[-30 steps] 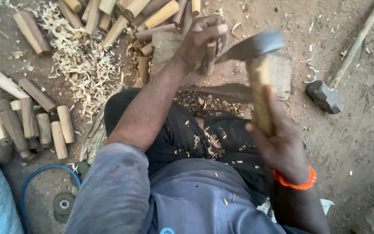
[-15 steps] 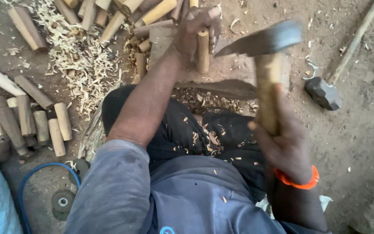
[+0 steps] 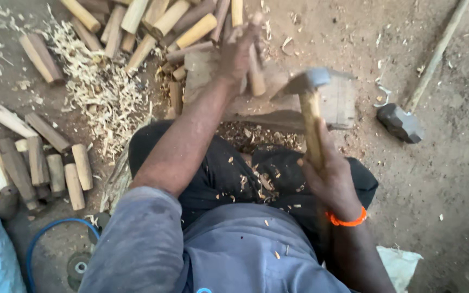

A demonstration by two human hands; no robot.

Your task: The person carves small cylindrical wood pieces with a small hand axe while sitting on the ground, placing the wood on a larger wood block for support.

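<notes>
A short wooden peg (image 3: 255,73) stands tilted on a flat wooden chopping block (image 3: 338,103) set on the dirt in front of the seated person, its upper end held up by the left hand (image 3: 238,54), whose fingers are clenched around the top of the stick. Just to the right of the peg is the dark metal head of a hatchet (image 3: 309,81), its blade edge turned toward the wood and close beside it; whether blade and peg actually touch cannot be told. The hatchet's pale wooden handle runs down toward the body into the right hand (image 3: 328,179), which is wrapped tight around the lower part of the shaft — an orange band (image 3: 346,221) sits on that wrist. Small chips lie on the person's dark trousers and grey shirt and on the ground just under the block. Beyond the left hand a heap of cut sticks (image 3: 153,21) lies at the top of the view, and beside it a spread of pale wood shavings (image 3: 99,92). Farther left, well apart from the block, a row of more sticks (image 3: 39,163) lies on the ground. On the right, a sledgehammer (image 3: 401,122) with a long handle rests on the dirt — near the block's far side but not touching it.
</notes>
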